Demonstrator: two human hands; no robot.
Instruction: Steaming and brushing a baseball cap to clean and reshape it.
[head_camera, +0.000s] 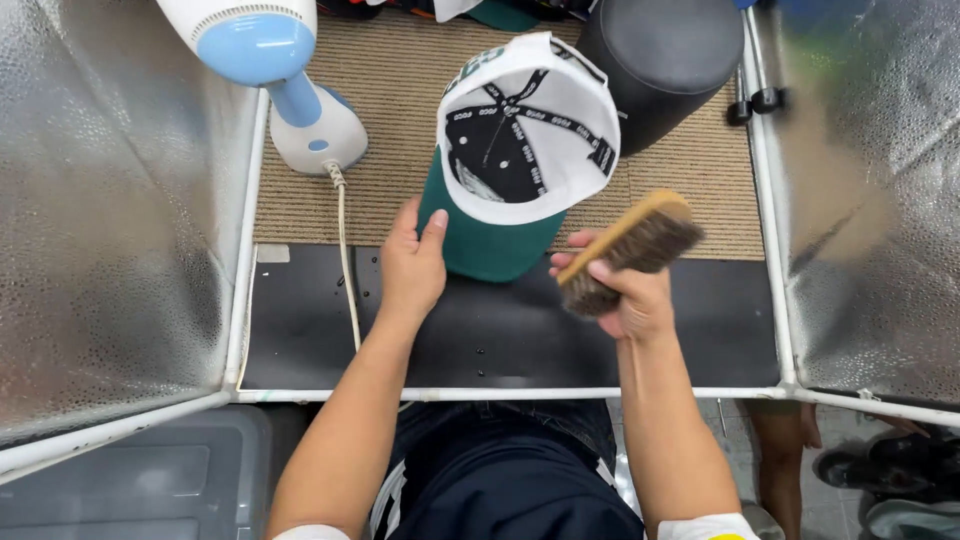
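Observation:
A baseball cap is turned inside out toward me: white lining with black taped seams on top, a green brim pointing down. My left hand grips the green brim at its left edge. My right hand holds a wooden brush with dark bristles, just right of the brim and not touching the cap. The cap is held above a black mat and a beige ribbed mat.
A white and light-blue handheld steamer with a cord stands at the back left. A black round stool stands at the back right. Silver reflective walls on a white tube frame enclose both sides.

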